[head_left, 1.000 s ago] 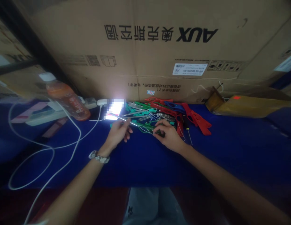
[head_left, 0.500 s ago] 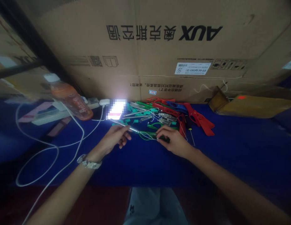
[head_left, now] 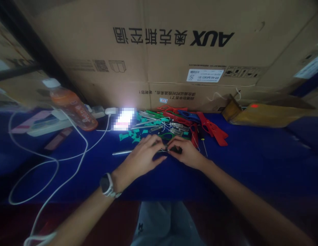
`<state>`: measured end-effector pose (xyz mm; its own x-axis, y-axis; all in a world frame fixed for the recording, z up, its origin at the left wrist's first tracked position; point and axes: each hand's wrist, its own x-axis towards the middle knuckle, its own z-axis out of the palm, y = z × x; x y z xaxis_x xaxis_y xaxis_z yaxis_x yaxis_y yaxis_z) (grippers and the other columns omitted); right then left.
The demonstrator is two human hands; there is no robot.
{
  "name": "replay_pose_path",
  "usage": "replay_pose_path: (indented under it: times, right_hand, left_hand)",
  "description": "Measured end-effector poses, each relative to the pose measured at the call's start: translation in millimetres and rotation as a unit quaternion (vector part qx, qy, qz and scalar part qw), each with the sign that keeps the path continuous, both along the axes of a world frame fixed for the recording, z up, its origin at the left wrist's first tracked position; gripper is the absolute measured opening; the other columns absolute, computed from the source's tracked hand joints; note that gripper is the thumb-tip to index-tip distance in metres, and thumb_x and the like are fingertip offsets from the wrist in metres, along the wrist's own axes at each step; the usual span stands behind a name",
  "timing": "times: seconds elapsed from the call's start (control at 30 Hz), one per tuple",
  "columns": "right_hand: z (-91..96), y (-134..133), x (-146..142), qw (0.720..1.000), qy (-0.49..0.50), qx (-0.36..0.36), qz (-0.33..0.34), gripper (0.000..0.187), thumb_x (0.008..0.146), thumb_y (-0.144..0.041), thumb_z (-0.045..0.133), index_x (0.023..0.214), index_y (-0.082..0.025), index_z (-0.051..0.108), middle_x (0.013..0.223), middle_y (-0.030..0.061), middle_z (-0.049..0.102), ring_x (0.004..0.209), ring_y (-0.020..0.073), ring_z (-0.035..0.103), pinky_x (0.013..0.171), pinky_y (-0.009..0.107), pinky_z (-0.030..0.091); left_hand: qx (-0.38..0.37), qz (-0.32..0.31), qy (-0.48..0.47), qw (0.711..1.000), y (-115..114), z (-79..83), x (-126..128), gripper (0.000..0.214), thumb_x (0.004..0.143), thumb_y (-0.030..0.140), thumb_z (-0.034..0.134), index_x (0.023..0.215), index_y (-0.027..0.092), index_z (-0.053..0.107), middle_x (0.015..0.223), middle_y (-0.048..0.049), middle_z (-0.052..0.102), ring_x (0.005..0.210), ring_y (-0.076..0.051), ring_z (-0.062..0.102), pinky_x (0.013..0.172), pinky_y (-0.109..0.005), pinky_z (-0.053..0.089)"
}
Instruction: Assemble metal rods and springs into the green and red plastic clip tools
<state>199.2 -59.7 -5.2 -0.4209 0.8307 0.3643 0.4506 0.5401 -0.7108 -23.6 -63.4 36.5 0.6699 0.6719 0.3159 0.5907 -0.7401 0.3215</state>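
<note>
My right hand [head_left: 186, 152] is closed, thumb and finger pinching a green lighter casing, of which only a dark part [head_left: 177, 149] shows. Against its fingertips is my left hand [head_left: 148, 152], its fingers bent in over the same spot; what they grip is mostly hidden. From under the left hand a thin metal tube [head_left: 121, 152] sticks out to the left, low over the blue cloth. Just beyond both hands lies a pile of red lighter casings [head_left: 181, 119], green casings, metal tubes and small teal pieces [head_left: 134, 135], with loose white wires.
A glowing phone [head_left: 125, 119] and an orange drink bottle [head_left: 74, 106] are at the left, with a white cable [head_left: 84, 150] looping over the blue cloth [head_left: 241, 164]. A screwdriver [head_left: 203, 145] lies right of the pile. A large cardboard box [head_left: 148, 78] walls the back.
My left hand has let go of the metal tube's middle and moved right to meet the right hand. The tube has swung lower. My right hand stays about where it was.
</note>
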Motion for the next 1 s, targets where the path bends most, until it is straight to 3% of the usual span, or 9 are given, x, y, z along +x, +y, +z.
replay_pose_path:
  times: [0.1,0.37,0.77,1.0]
  right_hand:
    - [-0.6,0.8,-0.1,1.0,0.007,0.006,-0.001,0.011,0.083,-0.01,0.069,0.087,-0.02,0.068,0.097,0.0024,0.066,0.068,0.0101,0.055,0.064,0.025,0.047]
    - [-3.3,2.0,1.3,1.0,0.002,0.011,-0.005,0.017,0.08,-0.01,0.071,0.093,-0.02,0.067,0.098,0.0021,0.063,0.065,0.0091,0.05,0.064,0.025,0.045]
    - [-1.3,0.1,2.9,1.0,-0.002,0.005,-0.001,0.022,0.082,-0.011,0.068,0.102,-0.021,0.068,0.101,0.0032,0.063,0.071,0.0106,0.057,0.067,0.026,0.05]
    - [-2.8,-1.4,4.3,0.998,-0.029,0.061,0.022,0.023,0.09,-0.014,0.062,0.109,-0.024,0.071,0.108,0.006,0.065,0.1,0.0176,0.066,0.092,0.036,0.055]
  left_hand:
    - [0.0,-0.021,0.06,0.998,15.6,-7.8,11.6,0.013,0.091,0.026,0.067,0.102,0.02,0.066,0.101,-0.0038,0.067,0.101,-0.024,0.062,0.097,-0.044,0.044]
    - [-0.098,-0.065,-0.008,0.993,37.0,-12.5,1.2,0.006,0.095,0.021,0.063,0.098,0.021,0.068,0.096,-0.0013,0.071,0.091,-0.018,0.066,0.083,-0.03,0.048]
    - [0.02,-0.127,0.082,0.988,42.6,-6.8,-7.6,0.033,0.093,0.001,0.051,0.109,0.019,0.073,0.099,-0.0056,0.066,0.092,-0.018,0.062,0.086,-0.031,0.051]
    - [0.033,-0.089,0.111,0.989,31.9,-5.3,-5.6,0.032,0.092,0.005,0.055,0.113,0.02,0.073,0.101,-0.006,0.065,0.098,-0.02,0.062,0.09,-0.034,0.052]
